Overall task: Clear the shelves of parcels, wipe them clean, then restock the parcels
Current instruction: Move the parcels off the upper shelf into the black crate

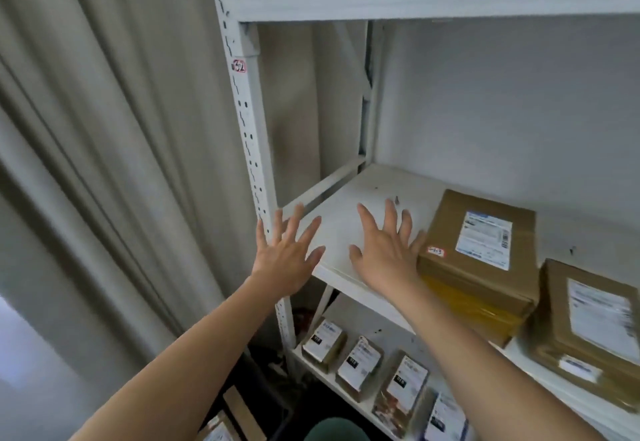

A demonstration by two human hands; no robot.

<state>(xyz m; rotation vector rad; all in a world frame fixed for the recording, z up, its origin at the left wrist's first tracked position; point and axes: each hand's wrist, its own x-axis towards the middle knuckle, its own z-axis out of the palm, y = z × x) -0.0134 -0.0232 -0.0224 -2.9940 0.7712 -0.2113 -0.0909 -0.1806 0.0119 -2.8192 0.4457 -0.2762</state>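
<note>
Head view: both hands spread flat, holding nothing — left hand (284,257) at the shelf (346,219) edge, right hand (388,250) beside the stacked parcels (478,253). Half bare, unwiped — clearing looks barely underway, lower parcels (360,364) untouched.

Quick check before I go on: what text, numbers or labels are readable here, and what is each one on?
"32": red-bordered sticker on the shelf upright.
"010": black tag on a small parcel on the lower shelf.
Red-bordered sticker on the stacked brown parcel: handwriting, too blurred.
Shipping labels on all parcels: too blurred.
</note>
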